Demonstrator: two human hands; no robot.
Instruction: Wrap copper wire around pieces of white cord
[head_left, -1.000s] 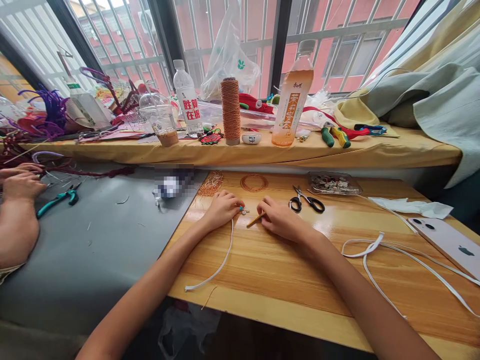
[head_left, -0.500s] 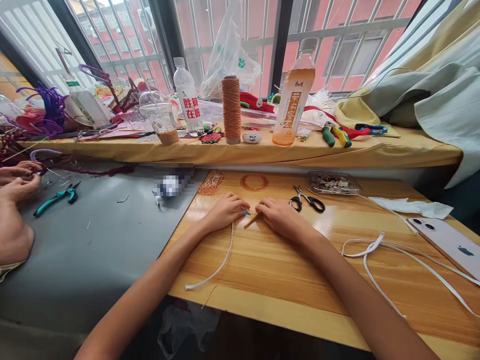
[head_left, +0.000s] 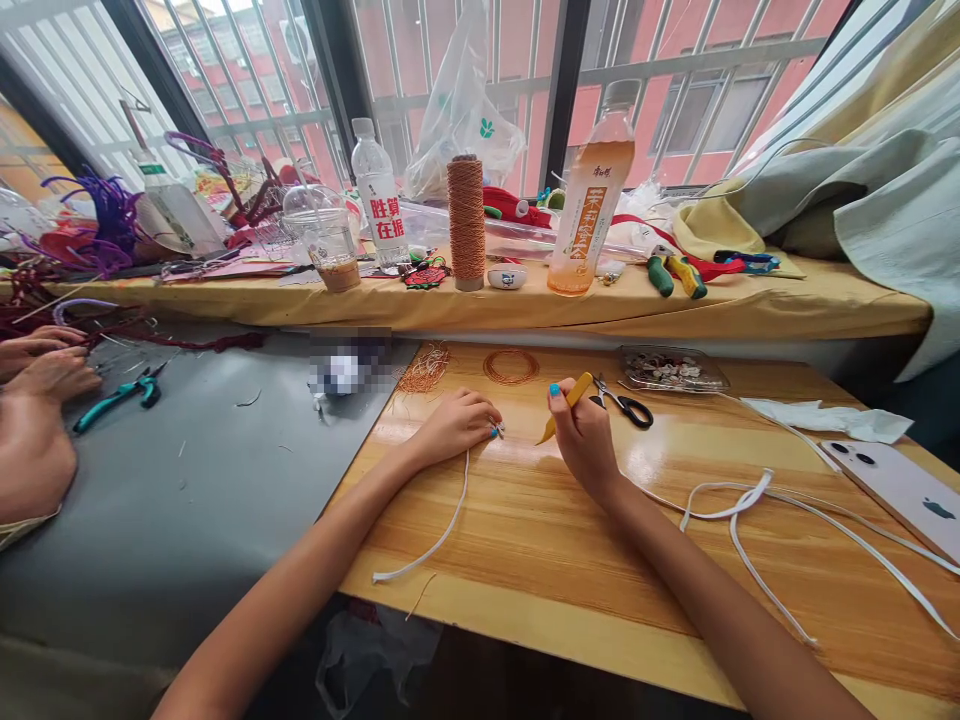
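Note:
My left hand rests on the wooden table, its fingers closed in a pinch. A flat white cord trails from beneath it toward the front edge. At its fingertips a small whitish piece shows, too small to make out fully. Yellow tweezers with a curved point are gripped in my right hand, raised a little to the right of the left hand. The tweezers' tip points down, apart from the left hand's fingers. Behind the right hand lie black-handled scissors, partly covered.
Behind my hands are a coil of orange cord, a pile of short threads and a clear tray. White cords and a phone lie right. Another person's hands are at left, near teal pliers.
My right hand has drawn back from the left hand and turned upright, bringing the yellow tweezers into fuller view. A length of white cord now shows by the right wrist. My left hand stays put.

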